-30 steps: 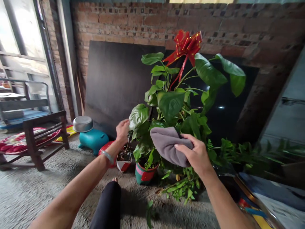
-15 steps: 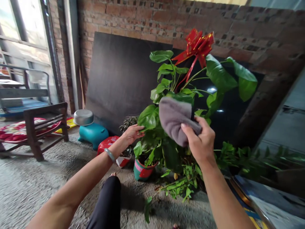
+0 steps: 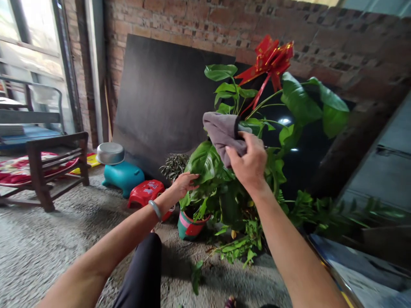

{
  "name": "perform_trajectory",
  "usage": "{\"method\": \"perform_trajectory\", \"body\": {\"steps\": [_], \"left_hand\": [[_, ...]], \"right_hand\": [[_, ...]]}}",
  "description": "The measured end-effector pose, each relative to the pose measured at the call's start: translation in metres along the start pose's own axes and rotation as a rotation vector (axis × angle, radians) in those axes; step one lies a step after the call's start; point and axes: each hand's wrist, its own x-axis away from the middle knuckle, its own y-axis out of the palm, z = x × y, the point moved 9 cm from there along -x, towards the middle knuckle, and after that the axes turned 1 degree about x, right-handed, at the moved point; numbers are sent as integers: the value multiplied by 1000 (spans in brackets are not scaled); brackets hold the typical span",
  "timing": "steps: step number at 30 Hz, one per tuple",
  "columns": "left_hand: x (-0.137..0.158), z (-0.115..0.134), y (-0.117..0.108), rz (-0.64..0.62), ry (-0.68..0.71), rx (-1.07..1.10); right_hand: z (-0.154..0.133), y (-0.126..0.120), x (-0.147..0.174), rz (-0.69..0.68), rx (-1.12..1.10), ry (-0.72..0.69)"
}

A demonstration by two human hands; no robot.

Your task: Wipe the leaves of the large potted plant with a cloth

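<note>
In my right hand (image 3: 252,160) is a folded grey-purple cloth (image 3: 221,130), gripped between thumb and fingers among the upper leaves of a potted plant. My left hand (image 3: 185,186), with a pale bangle (image 3: 155,210) on its wrist, has its fingers closed at the lower edge of a broad green leaf (image 3: 205,161). The cloth hangs just above and to the right of this leaf; whether they touch is unclear. A red ribbon bow (image 3: 272,57) tops the plant. At its base stands a green, pink and red pot (image 3: 189,226).
A dark board (image 3: 167,98) leans on the brick wall behind. To the left are a red stool (image 3: 146,192), a teal animal-shaped seat (image 3: 123,177) bearing a metal basin (image 3: 110,153), and a wooden chair (image 3: 58,164). Low greenery (image 3: 242,246) spreads over the concrete floor.
My right hand has moved the cloth left and slightly up, over the inner leaves. My left hand has shifted slightly right and down, staying at the broad leaf.
</note>
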Motion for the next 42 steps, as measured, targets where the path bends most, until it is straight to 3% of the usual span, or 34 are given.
{"method": "perform_trajectory", "body": {"steps": [3,5,8,11,13,15,17,19,22,24,27,30,34,37,39,42], "left_hand": [[3,-3,3,-14,1,0],[4,-3,-1,-14,-9,-5],[3,1,-10,-2,-23,0],[5,4,-9,-15,-20,47],[7,2,-2,-28,-14,78],[9,0,2,-23,-1,80],[10,0,0,-12,22,73],[10,2,-9,11,34,79],[10,6,-27,50,6,111],[12,4,-35,56,-27,125],[19,-11,-32,-4,-72,115],[32,-47,-28,-95,-149,35],[45,-89,-49,-77,-191,-157],[48,-92,-53,-32,-155,-246],[49,-83,-36,-62,-98,-268],[46,-65,-2,-110,23,-316]], "right_hand": [[10,50,13,-273,65,17],[23,59,31,-394,57,101],[37,28,34,-309,-63,239],[34,-4,9,-89,-174,211],[29,-3,-3,-22,-148,159],[25,20,3,-110,-95,125],[26,46,32,-286,-82,145],[28,56,75,-417,-144,216],[34,39,133,-477,-346,387],[39,25,154,-487,-473,500],[53,5,157,-396,-554,621],[76,-14,145,-219,-534,668],[114,-51,115,49,-343,583],[142,-81,92,286,-121,463],[158,-80,89,294,-12,439],[180,-51,114,33,71,565]]}}
